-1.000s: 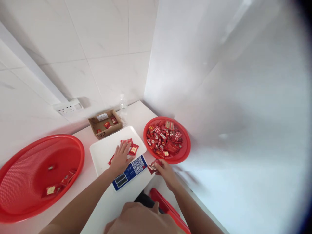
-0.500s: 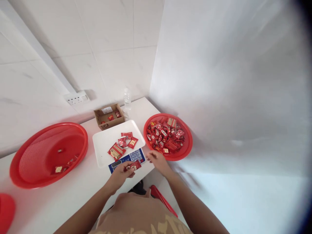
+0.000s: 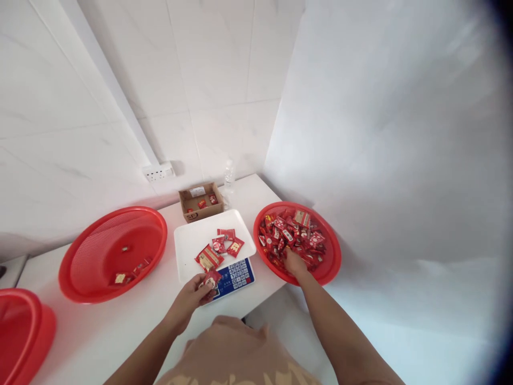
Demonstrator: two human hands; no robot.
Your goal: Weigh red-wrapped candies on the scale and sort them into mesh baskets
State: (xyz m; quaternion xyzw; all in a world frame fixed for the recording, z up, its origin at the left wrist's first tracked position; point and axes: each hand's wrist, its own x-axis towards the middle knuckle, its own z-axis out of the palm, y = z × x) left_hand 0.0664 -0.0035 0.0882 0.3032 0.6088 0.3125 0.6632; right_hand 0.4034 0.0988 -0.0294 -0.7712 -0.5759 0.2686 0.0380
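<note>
My left hand [image 3: 196,293] is closed on red snack packets [image 3: 211,279], held over the near left part of a scale's blue keypad [image 3: 238,275]. On the scale's white tray [image 3: 188,243] lie several red packets [image 3: 234,246], one larger with a tan label [image 3: 209,259]. My right hand [image 3: 294,262] reaches into a red basket [image 3: 333,254] heaped with red packets [image 3: 288,235]. Its fingers are down among the packets and mostly hidden, so whether they grip one does not show.
A small cardboard box [image 3: 204,212] with a few red packets stands behind the scale, beside a clear plastic bottle [image 3: 229,174]. Left of the scale is a red basket [image 3: 72,267] holding a few packets. Another red basket [image 3: 38,321] is at the lower left. A wall socket [image 3: 158,171] sits above the table.
My right hand has moved from beside the scale into the basket of packets at right. My left hand still holds its packets near the scale. The camera view has shifted left.
</note>
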